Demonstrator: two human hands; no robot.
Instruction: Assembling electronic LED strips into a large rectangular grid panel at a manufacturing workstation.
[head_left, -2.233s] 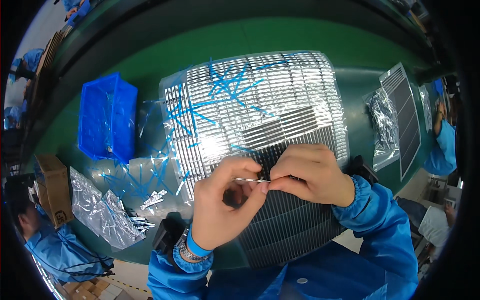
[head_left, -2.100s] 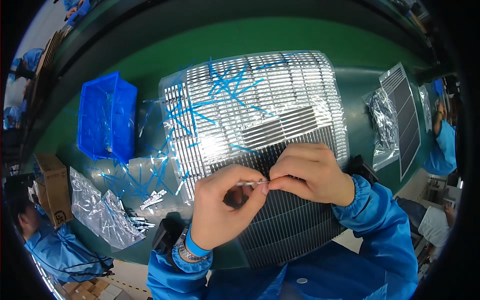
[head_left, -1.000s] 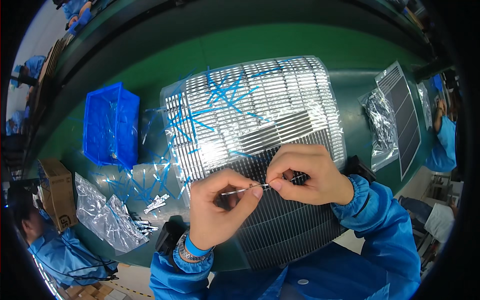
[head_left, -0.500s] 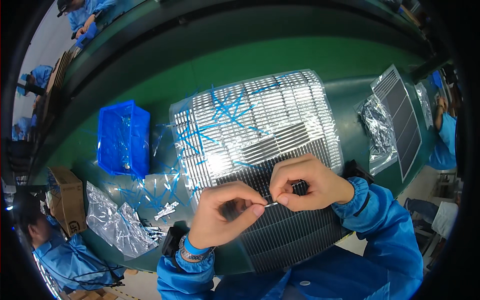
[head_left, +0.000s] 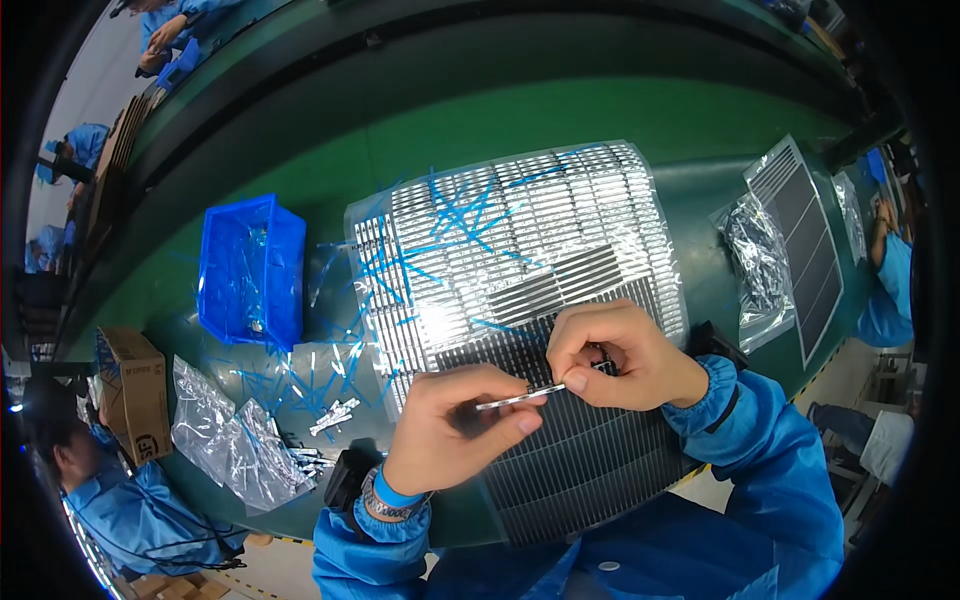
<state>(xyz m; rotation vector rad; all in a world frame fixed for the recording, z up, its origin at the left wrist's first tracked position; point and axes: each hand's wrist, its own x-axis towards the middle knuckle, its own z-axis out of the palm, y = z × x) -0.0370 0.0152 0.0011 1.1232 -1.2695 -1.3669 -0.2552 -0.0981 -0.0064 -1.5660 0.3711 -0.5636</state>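
Observation:
Over the lower part of a large sheet of striped labels (head_left: 560,430), my right hand (head_left: 625,365) pinches the end of a thin silver label strip (head_left: 515,399) between thumb and forefinger. The strip points left, across the fingers of my left hand (head_left: 455,430). My left thumb and forefinger are apart, with the strip in front of the forefinger and not gripped. Something small and dark shows in the curl of my right fingers; its kind is unclear. The sheet's upper part is shiny silver rows, its lower part bare dark rows. Thin blue strips (head_left: 465,215) lie scattered across it.
At the left stands a blue bin (head_left: 300,270) with small pieces inside. Plastic bags of silver strips (head_left: 245,455) lie near left, beside a cardboard box (head_left: 135,390). Another bag (head_left: 757,255) and a striped sheet (head_left: 812,250) lie at right. Co-workers in blue sit around.
My left thumb and forefinger have parted from the strip, which now shows along more of its length. My right hand still pinches its end, slightly higher.

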